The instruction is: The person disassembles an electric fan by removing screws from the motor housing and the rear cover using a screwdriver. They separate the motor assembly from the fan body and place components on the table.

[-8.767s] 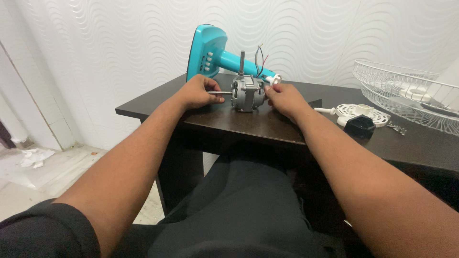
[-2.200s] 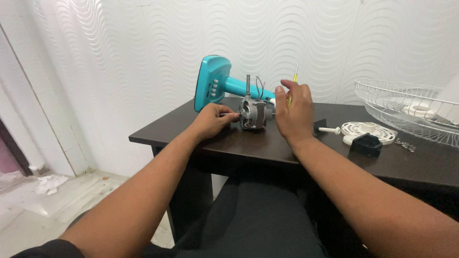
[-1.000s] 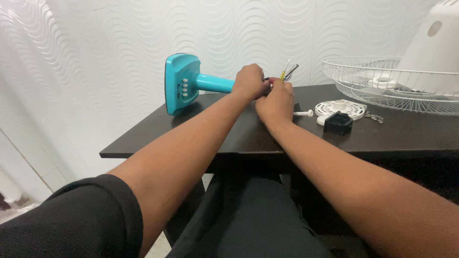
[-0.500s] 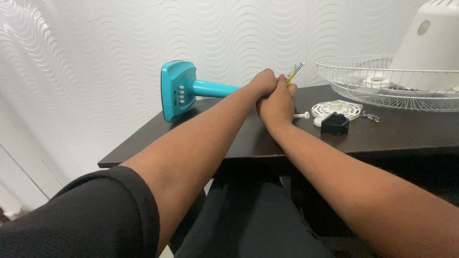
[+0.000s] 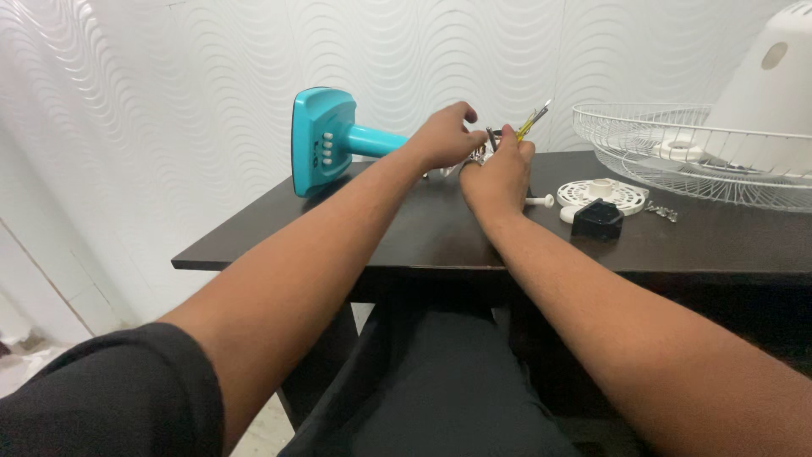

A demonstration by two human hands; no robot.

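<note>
Our right hand [image 5: 499, 169] grasps the yellow-handled screwdriver [image 5: 531, 121] over the dark wooden worktop [image 5: 440, 233] beside the turquoise plastic fan stand [image 5: 326, 144], left hand [image 5: 444, 135] loosely curled steadying the mostly hidden motor; we should keep the tip square

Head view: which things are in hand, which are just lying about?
In hand: left hand and right hand meet at the teal fan stand's neck; right hand holds a yellow screwdriver.

Lying about: wire fan guard, white round plate, black block, small chain.
</note>
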